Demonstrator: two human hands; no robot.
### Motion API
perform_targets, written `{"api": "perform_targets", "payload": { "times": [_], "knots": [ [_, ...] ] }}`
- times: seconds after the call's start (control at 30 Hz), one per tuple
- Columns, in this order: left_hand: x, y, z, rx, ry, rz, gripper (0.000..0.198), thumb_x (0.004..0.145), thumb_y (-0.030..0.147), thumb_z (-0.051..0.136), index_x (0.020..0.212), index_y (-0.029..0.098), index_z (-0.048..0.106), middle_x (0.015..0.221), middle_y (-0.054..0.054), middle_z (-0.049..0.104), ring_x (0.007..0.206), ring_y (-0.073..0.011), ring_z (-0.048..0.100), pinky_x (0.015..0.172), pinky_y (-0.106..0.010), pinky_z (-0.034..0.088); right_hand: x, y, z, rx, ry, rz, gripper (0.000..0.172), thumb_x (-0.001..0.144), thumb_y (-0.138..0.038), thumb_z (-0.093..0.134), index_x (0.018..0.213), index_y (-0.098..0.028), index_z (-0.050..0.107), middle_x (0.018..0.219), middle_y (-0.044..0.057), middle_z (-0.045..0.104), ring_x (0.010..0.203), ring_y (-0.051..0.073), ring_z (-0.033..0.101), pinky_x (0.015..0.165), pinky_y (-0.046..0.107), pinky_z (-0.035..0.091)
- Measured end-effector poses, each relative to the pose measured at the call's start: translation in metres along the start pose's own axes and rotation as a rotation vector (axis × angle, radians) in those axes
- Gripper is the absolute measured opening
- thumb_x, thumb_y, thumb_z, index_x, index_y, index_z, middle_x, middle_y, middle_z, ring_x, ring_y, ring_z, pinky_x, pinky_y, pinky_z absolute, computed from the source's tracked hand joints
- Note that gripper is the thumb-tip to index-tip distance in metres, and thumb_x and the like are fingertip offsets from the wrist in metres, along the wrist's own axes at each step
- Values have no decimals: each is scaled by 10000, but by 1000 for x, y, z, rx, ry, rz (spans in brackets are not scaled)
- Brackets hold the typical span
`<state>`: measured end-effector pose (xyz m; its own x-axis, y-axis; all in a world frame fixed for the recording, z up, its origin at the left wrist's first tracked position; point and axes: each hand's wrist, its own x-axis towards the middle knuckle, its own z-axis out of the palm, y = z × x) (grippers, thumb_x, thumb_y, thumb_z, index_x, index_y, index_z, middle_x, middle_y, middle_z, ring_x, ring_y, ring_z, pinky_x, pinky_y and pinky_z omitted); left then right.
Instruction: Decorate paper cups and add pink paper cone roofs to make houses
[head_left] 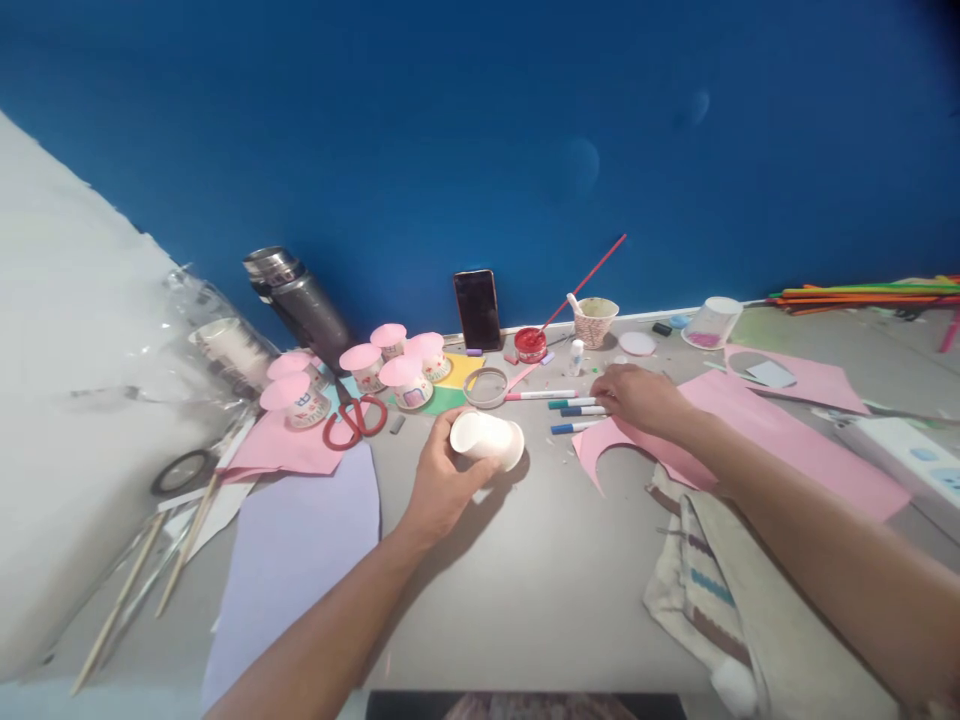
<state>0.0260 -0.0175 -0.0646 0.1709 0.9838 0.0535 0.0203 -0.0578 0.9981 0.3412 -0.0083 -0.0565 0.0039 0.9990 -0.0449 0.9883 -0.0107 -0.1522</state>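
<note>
My left hand [446, 470] is closed around a small plain white paper cup [487, 440], tilted on its side just above the table. Over on the right, my right hand [637, 395] has its fingers bent down on the ends of a row of markers. Of these, a teal marker [566, 404] and a blue marker [581, 411] run under the fingertips, which hide their ends. Another blue marker [574, 428] lies nearest me, and a pink marker [544, 395] lies behind. A roll of clear tape [486, 387] rests behind the cup.
Several decorated cups with pink paper tops [405, 375] stand left, near red-handled scissors [354, 420] and a dark flask [304, 310]. A phone [478, 310] leans on the wall beside a red paint pot [530, 345]. Pink paper [787, 435] and cloth [720, 590] lie right; lilac paper [300, 570] lies left.
</note>
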Motion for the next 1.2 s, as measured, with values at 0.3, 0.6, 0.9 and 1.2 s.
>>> {"api": "perform_targets", "payload": {
  "times": [0.3, 0.6, 0.9, 1.2],
  "knots": [
    [1, 9, -3, 16, 77, -34, 660, 643, 197, 883, 1233, 247, 592, 1086, -31, 663, 894, -194, 654, 692, -257, 549, 0, -1, 3, -21, -9, -57, 289, 977, -172, 525, 1052, -227, 799, 1131, 123, 741, 1190, 301, 623, 805, 332, 492],
    [9, 11, -11, -406, -112, -235, 597, 610, 272, 939, 1095, 209, 597, 1046, -44, 704, 876, -210, 699, 716, -306, 592, -5, -7, -4, 46, 125, -120, 206, 985, -173, 531, 1095, -181, 705, 1100, 132, 754, 1111, 290, 639, 918, 364, 468],
    [14, 7, -17, -376, -94, -205, 518, 660, 322, 916, 1075, 204, 629, 1002, -32, 693, 850, -187, 670, 686, -279, 545, -7, -10, -2, 121, 111, -78, 241, 1023, -234, 485, 1106, -200, 709, 1084, 111, 769, 986, 247, 695, 785, 312, 461],
    [6, 11, -14, 503, 84, 193, 483, 701, 326, 793, 1144, 235, 624, 1154, -62, 606, 1047, -269, 620, 751, -339, 556, -5, 1, -8, 20, 88, -48, 222, 957, -221, 557, 1076, -200, 745, 1201, 132, 745, 1189, 315, 630, 887, 360, 478]
  ]
}}
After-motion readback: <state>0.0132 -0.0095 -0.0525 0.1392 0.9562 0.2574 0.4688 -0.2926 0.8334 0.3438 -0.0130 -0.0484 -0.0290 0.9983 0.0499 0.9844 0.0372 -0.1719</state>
